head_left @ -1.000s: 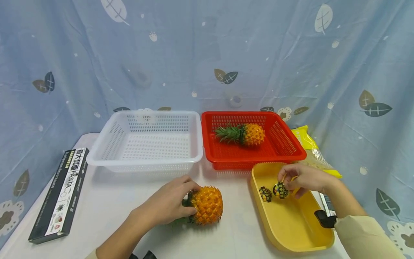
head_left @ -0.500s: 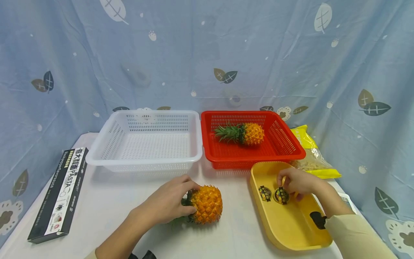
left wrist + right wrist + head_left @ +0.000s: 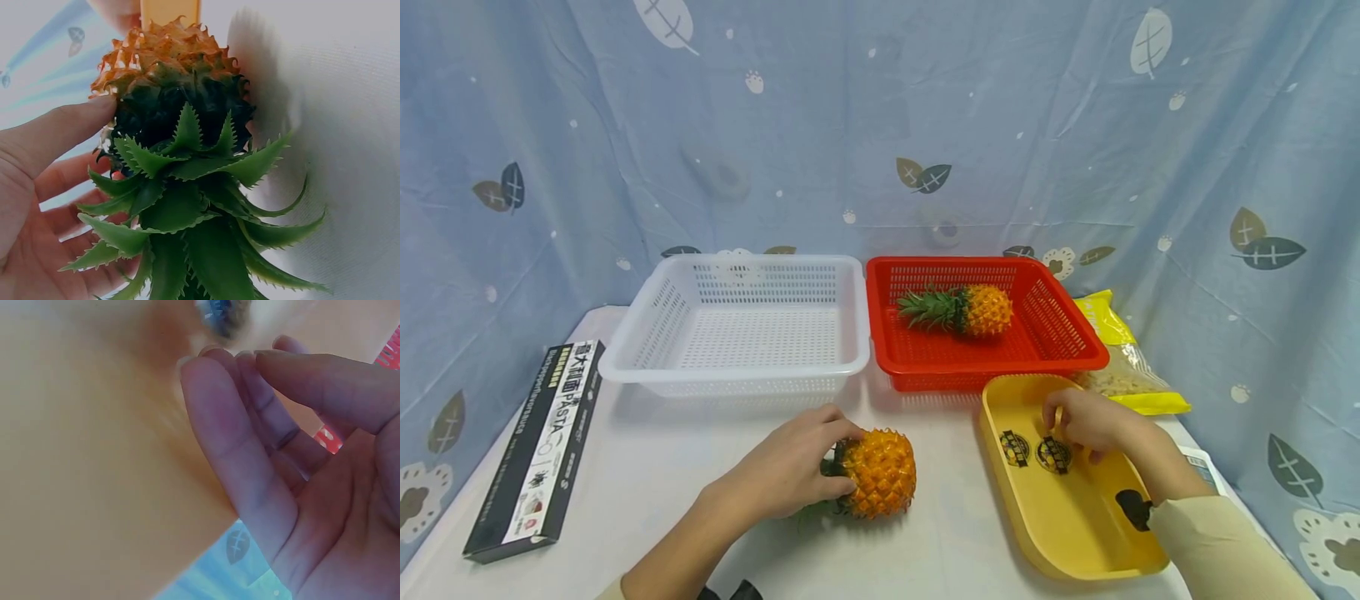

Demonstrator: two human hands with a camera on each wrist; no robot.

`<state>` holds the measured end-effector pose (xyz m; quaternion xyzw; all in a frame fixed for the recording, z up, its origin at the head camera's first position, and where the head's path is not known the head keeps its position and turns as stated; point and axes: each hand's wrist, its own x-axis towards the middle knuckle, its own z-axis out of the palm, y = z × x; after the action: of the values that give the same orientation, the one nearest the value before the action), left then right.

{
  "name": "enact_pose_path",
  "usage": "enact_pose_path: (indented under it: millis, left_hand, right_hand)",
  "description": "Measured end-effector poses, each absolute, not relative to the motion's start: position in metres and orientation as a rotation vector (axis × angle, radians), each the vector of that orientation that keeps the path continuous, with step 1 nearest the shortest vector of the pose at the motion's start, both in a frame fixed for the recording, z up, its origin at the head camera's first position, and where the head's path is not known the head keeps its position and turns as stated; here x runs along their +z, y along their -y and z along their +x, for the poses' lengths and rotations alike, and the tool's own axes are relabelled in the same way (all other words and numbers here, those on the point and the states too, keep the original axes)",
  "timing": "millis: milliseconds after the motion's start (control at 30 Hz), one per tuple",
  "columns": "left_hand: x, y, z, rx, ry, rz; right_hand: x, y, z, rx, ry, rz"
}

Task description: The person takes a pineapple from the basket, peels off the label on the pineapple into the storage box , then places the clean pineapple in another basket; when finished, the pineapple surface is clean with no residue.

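In the head view my left hand grips a small orange pineapple lying on the white table, at its leafy end. The left wrist view has my thumb against the fruit beside its green leaves, with my other fingers behind. My right hand is low inside the yellow tray, its fingers loosely bent and holding nothing. Just left of its fingertips lies a round black-and-yellow fruit label; a similar label lies farther left. One dark label appears blurred, apart from the fingers, in the right wrist view.
Behind the left hand stands a white basket. A red basket beside it contains another pineapple. A long pasta box lies at left. Behind the tray's right side is a yellow-edged clear bag.
My right hand has let go of the round label, which was tilted up at its fingertips and now lies flat in the tray. The left hand and its pineapple have not moved.
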<state>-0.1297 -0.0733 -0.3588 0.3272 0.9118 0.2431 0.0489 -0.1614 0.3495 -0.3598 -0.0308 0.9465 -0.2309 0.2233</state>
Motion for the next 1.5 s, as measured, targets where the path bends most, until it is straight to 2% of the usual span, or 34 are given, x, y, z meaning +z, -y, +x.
enact_pose_path:
  millis: [300,633,1100,1500]
  left_hand:
    - [-0.359,0.073,-0.131,0.739,-2.778,0.998]
    - [-0.358,0.074,-0.132,0.747,-2.776,0.994]
    - [-0.359,0.076,-0.132,0.765,-2.785,0.964]
    - [-0.361,0.074,-0.131,0.782,-2.766,0.996]
  right_hand:
    - [-0.358,-0.345,-0.162,-0.602,-2.654,-0.126]
    - [-0.342,-0.336,-0.160,-0.660,-2.726,-0.367]
    - [-0.316,-0.285,-0.160,-0.872,-2.619,-0.589]
    - [-0.313,-0.250,-0.153,-0.847,-2.660,-0.692]
